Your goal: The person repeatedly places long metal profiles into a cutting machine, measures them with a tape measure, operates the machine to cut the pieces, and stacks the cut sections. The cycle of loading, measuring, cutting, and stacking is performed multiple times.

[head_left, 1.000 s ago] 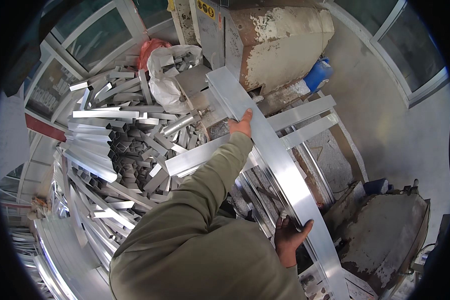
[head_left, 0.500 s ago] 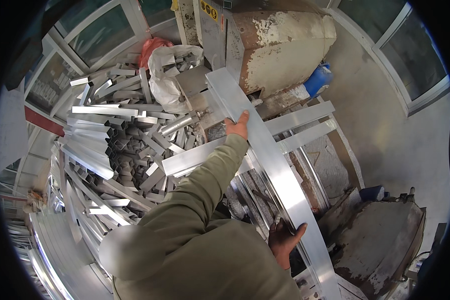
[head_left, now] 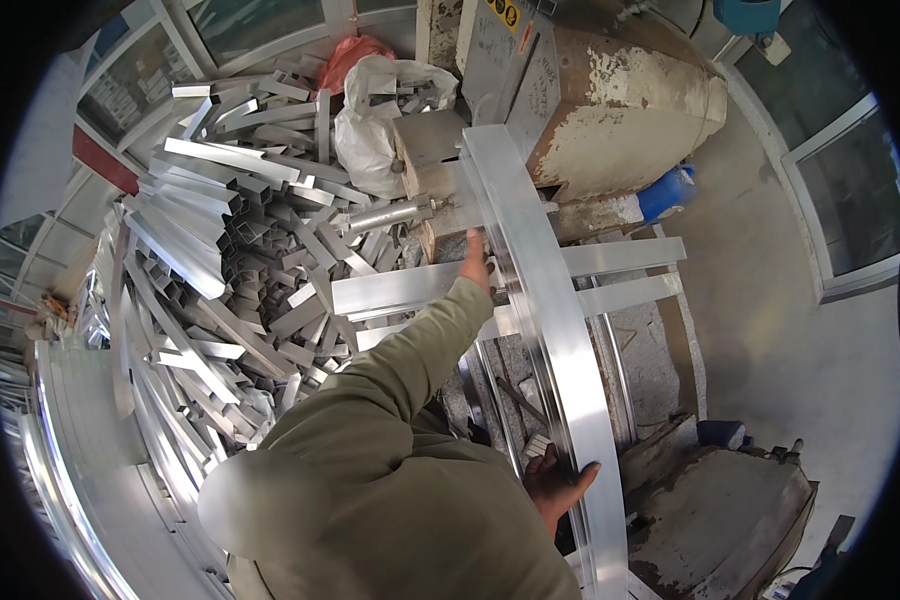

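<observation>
Framed windows point(head_left: 260, 32) bent along the upper left of the frame, and a grey floor point(head_left: 780, 270) spread down the right. A heap of aluminium tube offcuts point(head_left: 280, 285) filled the left side, with a white sack point(head_left: 360, 150) above it and a machine housing with peeling paint point(head_left: 630, 125) at upper right. The long aluminium profile point(head_left: 572, 375) ran from upper centre to the bottom edge, right of centre, lying over two crosswise aluminium bars point(head_left: 390, 292). Near the centre, the left hand point(head_left: 477, 268) touched the profile's left edge, one digit pointing up alongside it; whether its other fingers were clamped could not be told. At lower centre, the right hand point(head_left: 555, 490) met the same edge, its thumb spread apart from the fingers and reaching onto the profile's face.
</observation>
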Demonstrator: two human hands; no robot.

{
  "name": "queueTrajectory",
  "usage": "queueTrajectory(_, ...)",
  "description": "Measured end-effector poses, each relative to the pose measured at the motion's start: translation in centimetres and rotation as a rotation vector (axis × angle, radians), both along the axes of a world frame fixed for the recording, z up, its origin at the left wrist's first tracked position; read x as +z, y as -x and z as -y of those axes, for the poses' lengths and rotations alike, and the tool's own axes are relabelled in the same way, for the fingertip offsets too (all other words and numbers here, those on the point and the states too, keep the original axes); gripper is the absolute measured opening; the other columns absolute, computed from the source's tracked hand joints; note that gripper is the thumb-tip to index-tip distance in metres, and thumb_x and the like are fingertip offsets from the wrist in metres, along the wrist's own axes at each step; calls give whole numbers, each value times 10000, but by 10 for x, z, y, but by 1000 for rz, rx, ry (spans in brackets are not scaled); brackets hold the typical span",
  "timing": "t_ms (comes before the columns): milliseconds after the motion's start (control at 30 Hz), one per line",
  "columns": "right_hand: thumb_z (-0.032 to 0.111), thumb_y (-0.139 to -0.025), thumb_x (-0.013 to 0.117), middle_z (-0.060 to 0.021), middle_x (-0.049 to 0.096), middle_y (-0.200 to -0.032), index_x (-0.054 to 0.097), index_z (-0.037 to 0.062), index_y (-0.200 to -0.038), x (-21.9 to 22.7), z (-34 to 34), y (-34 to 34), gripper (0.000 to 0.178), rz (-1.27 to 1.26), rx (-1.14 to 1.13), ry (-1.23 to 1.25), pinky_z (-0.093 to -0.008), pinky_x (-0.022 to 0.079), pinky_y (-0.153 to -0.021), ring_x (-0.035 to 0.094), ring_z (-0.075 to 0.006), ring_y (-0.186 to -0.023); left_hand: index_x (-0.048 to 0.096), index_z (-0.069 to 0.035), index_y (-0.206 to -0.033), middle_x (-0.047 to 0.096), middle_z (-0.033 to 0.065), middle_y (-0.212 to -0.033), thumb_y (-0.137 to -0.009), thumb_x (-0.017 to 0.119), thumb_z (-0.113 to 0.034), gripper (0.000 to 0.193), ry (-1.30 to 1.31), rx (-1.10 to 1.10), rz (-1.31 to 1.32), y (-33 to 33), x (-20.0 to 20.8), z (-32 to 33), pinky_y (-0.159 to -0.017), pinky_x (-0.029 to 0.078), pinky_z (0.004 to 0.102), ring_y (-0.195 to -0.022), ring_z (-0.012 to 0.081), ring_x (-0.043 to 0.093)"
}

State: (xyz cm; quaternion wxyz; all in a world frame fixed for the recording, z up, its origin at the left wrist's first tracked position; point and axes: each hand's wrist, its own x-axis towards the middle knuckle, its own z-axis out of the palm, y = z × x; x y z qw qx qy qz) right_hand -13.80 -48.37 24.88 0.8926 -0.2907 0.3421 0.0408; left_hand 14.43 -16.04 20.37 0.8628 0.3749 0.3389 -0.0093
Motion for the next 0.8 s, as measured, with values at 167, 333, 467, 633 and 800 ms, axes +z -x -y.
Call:
queueTrajectory(167,832,-958,629,-17,738,-1255,674,197,-1398,9,1,1,774,-93,18,-35,-430,510,-955,691,-217,-1088,373,-104,-1714,413,172,-1747,-1055,287,-883,1024,353,203,-30,-29,-21,14,-1282,348,654,-1584,366,431)
queueTrajectory(333,898,-927,589,-46,747,-1207,685,135,-1346,45,-38,-16,876,-122,-26,10,-458,521,-928,703,-230,-1051,581,-96,-1568,694,164,-1495,-1076,365,-836,915,399,153,59,-62,-53,26,-1173,545,482,-1319,367,691)
queueTrajectory(467,893,-929,594,-57,757,-1093,734,133,-1224,15,-20,-15,827,-40,14,25,-442,508,-887,701,-239,-989,521,-53,-1623,666,196,-1524,-1070,413,-824,955,2,95,-93,-77,-102,1,-1190,515,446,-1348,344,671)
queueTrajectory(633,868,-928,630,-52,754,-998,744,126,-1122,15,-17,-7,775,-54,-32,2,-435,501,-898,700,-248,-974,282,50,-1711,474,295,-1654,-976,680,-735,1146,-168,98,217,-48,-37,22,-1284,388,473,-1519,463,476)
queueTrajectory(800,823,-934,677,-52,757,-1001,742,132,-1081,9,-16,-8,709,-101,-109,-12,-432,501,-903,706,-252,-981,158,46,-1760,170,329,-1797,-883,853,-614,1299,-521,141,39,-24,17,46,-1348,266,473,-1673,466,211)
